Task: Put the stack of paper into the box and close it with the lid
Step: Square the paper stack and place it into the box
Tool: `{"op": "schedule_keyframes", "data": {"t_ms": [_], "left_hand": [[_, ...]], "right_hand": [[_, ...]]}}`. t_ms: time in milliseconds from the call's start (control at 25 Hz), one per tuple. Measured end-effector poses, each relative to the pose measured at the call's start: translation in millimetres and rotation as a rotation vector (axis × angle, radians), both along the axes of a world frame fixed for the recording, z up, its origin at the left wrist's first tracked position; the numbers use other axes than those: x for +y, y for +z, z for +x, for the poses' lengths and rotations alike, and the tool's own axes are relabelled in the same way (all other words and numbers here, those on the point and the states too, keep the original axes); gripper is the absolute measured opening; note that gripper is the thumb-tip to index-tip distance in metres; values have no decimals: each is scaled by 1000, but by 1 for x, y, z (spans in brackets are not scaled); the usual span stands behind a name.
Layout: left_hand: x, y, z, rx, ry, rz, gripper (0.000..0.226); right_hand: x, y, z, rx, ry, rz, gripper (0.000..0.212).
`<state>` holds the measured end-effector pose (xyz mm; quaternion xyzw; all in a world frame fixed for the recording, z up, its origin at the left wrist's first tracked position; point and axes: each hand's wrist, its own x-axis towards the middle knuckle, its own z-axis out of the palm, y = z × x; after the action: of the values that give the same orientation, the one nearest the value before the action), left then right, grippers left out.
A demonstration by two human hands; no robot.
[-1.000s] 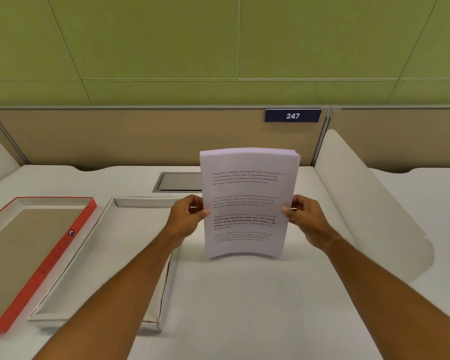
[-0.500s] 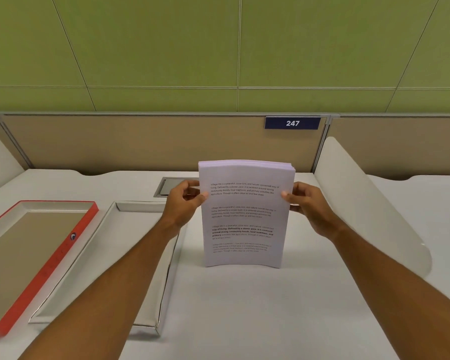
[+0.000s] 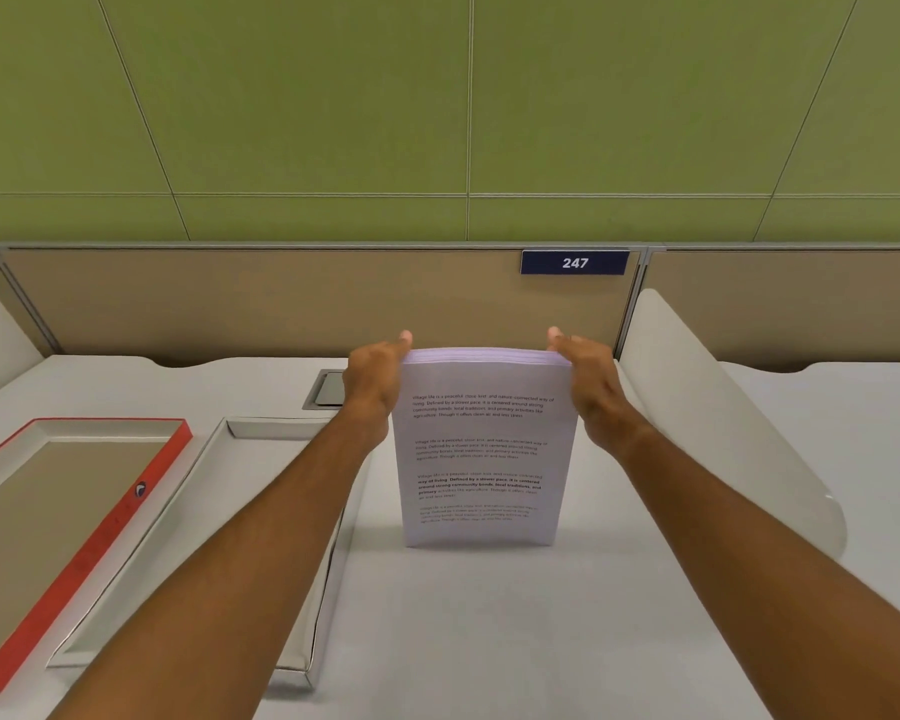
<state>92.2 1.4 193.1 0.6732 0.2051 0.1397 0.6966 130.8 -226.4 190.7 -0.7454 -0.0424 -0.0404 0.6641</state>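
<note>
paper stack (image 3: 481,449) upright on desk (image 3: 489,641), box (image 3: 178,553) left, lid (image 3: 48,522) farther left

Readable marks in front of you: a number plate and one printed page.

You are facing a dark blue plate (image 3: 575,262) on the tan partition, showing "247" in white. The stack of paper (image 3: 481,449) is showing you four blocks of small print; the top one begins "Village life is a peaceful, close-knit, and nature-connected way of living", and the third carries bold words, including "way of living. Defined by a slower pace". The small round logo on the red-edged lid (image 3: 140,490) is staying too tiny to read.
</note>
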Motion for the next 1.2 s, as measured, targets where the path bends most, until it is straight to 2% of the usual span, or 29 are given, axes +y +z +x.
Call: {"op": "schedule_keyframes", "data": {"t_ms": [80, 200, 320, 440, 560, 680, 760, 880, 1000, 1200], "left_hand": [[-4, -1, 2, 19, 40, 29, 20], [-10, -1, 4, 2, 59, 53, 11], [-9, -6, 2, -47, 52, 23, 25], [-6, -15, -4, -91, -78, -166, 53], [-3, -23, -9, -220, -183, -203, 53], [12, -36, -17, -256, -249, -67, 23], [24, -50, -25, -192, -288, 88, 24], [36, -70, -34, -68, -245, 340, 23], [39, -74, -34, -39, -231, 392, 22], [39, -70, -36, -39, -243, 450, 22]], "right_hand": [[2, -3, 3, 26, -90, -36, 37], [5, -4, 2, 33, -111, -54, 30], [4, -6, -3, 7, -66, -46, 34], [0, -14, -11, 10, 27, 101, 42], [-4, -26, -15, -7, 131, 144, 45], [-21, -43, -15, 10, 246, 126, 48], [-36, -56, -14, 41, 252, 21, 48], [-49, -74, -14, 54, 226, -108, 33], [-51, -77, -14, 45, 210, -131, 24], [-52, -77, -13, 36, 214, -176, 23]]}}
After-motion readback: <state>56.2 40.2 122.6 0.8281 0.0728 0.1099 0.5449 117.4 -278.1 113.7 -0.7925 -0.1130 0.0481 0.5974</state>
